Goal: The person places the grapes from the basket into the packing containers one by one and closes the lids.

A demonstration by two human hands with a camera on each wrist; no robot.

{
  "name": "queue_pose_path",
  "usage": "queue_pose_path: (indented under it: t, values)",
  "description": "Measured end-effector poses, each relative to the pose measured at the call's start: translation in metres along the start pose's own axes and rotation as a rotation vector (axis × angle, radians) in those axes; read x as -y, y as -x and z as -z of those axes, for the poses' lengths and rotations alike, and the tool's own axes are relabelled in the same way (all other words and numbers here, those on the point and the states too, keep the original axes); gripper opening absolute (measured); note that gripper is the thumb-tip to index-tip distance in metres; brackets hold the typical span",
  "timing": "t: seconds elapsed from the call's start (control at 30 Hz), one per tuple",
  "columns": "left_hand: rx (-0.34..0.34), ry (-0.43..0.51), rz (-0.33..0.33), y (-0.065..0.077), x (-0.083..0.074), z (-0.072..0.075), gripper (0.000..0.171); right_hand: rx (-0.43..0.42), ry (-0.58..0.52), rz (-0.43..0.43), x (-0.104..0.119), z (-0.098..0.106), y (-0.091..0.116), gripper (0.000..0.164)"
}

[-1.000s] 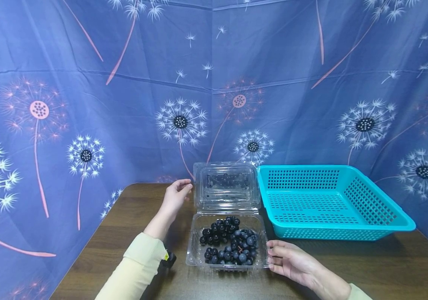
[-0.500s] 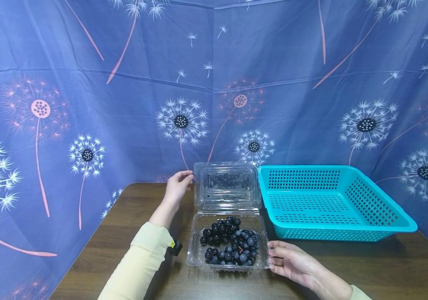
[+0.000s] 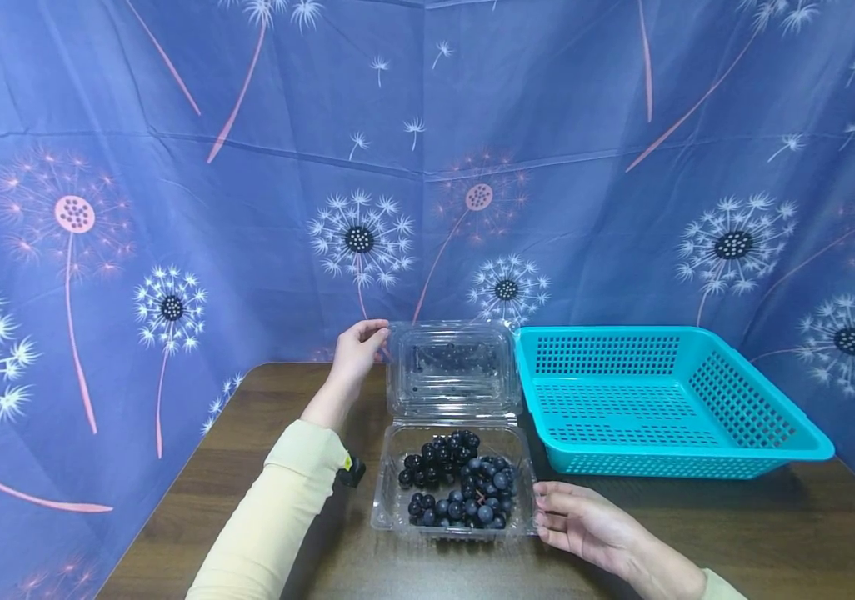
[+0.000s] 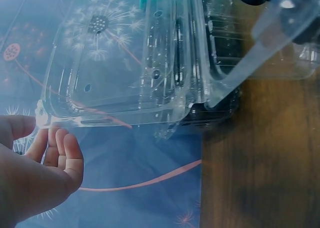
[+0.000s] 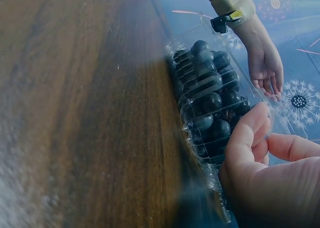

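A clear plastic clamshell box (image 3: pixel 386 508) sits on the table with its lid (image 3: pixel 465 392) raised at the back. Dark grapes (image 3: pixel 465 492) lie in bunches in its base, a bit of reddish stem among them. My left hand (image 3: pixel 352 358) is at the lid's upper left corner; in the left wrist view the thumb and forefinger (image 4: pixel 37 145) pinch that corner, the other fingers curled below. On the opposite side, my right hand (image 3: pixel 585 529) holds the right edge of the base, fingers along the wall and thumb at the rim (image 5: pixel 265 118).
A turquoise perforated plastic basket (image 3: pixel 667 467) stands right beside the box at the back right. The wooden table (image 3: pixel 195 508) ends at a blue dandelion-print cloth (image 3: pixel 247 208) hung behind it. A small black device (image 3: pixel 352 472) is at the left wrist.
My left hand has moved up and away along the lid's left side to its upper corner. The right hand, box and basket stay in place.
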State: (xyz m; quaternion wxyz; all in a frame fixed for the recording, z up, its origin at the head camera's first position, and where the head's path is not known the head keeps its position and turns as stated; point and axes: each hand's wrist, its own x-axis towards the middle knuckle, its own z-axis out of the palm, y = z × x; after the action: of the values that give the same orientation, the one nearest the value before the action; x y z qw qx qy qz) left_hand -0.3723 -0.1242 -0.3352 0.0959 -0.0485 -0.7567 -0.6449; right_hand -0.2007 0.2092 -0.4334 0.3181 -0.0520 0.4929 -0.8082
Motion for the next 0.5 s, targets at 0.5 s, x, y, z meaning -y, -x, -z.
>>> queue_pose_path:
  t: [0.5]
  values:
    - [0.033,-0.1,0.01,-0.008,-0.019,0.002,0.025,0.098,-0.009,-0.055,-0.001,-0.001,0.002,0.026]
